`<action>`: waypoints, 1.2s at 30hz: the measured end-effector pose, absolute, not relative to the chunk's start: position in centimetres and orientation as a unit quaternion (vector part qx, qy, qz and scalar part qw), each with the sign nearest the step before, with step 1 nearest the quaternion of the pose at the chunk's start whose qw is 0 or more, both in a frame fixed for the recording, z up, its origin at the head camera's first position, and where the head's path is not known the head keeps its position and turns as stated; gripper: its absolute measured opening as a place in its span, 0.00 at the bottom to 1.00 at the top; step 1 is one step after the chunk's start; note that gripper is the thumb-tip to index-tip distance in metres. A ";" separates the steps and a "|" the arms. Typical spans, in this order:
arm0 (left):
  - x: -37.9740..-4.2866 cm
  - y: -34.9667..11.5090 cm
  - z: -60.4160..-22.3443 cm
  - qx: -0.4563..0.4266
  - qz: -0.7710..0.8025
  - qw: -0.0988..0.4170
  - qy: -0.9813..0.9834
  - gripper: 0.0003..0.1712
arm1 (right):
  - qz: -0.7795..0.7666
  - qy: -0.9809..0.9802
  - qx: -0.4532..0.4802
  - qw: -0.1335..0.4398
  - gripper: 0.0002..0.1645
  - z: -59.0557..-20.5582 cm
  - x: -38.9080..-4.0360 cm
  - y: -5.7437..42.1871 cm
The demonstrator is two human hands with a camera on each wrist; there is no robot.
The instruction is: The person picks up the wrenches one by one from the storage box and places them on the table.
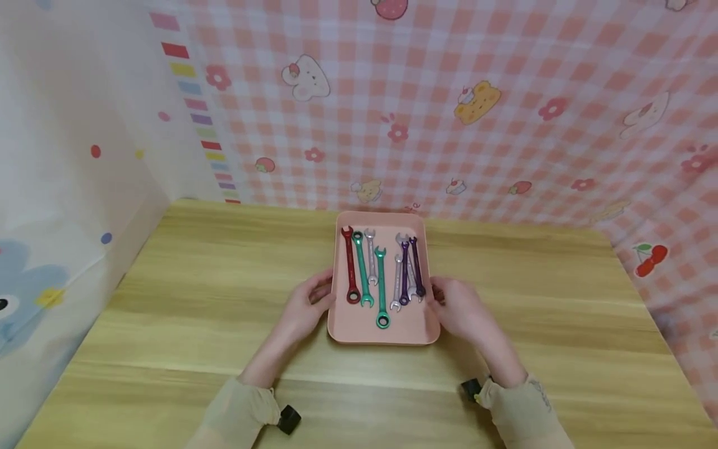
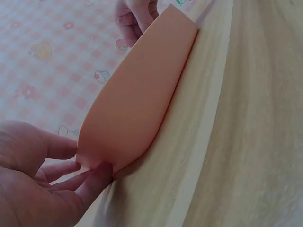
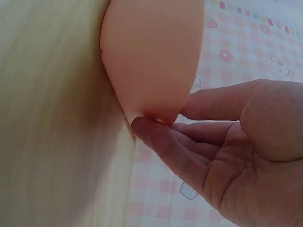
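A pink rectangular tray (image 1: 353, 332) sits on the table with several combination wrenches in it. On its left side lie a red wrench (image 1: 350, 268), two green wrenches (image 1: 382, 287) and a silver wrench (image 1: 371, 259). Two purple wrenches (image 1: 404, 274) overlap silver ones (image 1: 397, 284) on the right side. My left hand (image 1: 303, 307) grips the tray's left wall, thumb at the rim and fingers low on the wall in the left wrist view. My right hand (image 1: 461, 310) holds the opposite wall likewise; the right wrist view shows its fingertips (image 3: 142, 128) against the tray's lower edge.
The wood-grain table (image 1: 224, 355) extends around the tray on all sides. Behind it hangs a pink checked cloth (image 1: 348, 137), close to the tray's far end. A white printed cloth (image 1: 67, 156) hangs on the left. Both sleeved wrists wear small black devices (image 1: 289, 420).
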State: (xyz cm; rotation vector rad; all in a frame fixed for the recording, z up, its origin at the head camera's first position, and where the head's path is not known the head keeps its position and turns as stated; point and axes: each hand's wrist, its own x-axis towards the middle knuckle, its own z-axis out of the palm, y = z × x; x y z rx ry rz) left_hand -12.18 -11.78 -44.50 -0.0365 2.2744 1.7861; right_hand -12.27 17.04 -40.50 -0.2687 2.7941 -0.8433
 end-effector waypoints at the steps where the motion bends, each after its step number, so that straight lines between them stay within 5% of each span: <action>1: -12.1 -11.9 -44.5 -0.012 0.611 0.126 0.782 0.30 | -0.289 0.947 -0.091 0.107 0.18 -40.5 -12.2 17.1; 15: -13.4 -11.9 -43.6 0.017 0.567 0.141 0.812 0.30 | -0.287 0.949 -0.083 0.098 0.16 -40.2 -11.9 17.0; 36: -12.8 -12.3 -44.2 0.013 0.570 0.144 0.809 0.31 | -0.298 0.942 -0.075 0.135 0.30 -40.8 -12.4 17.5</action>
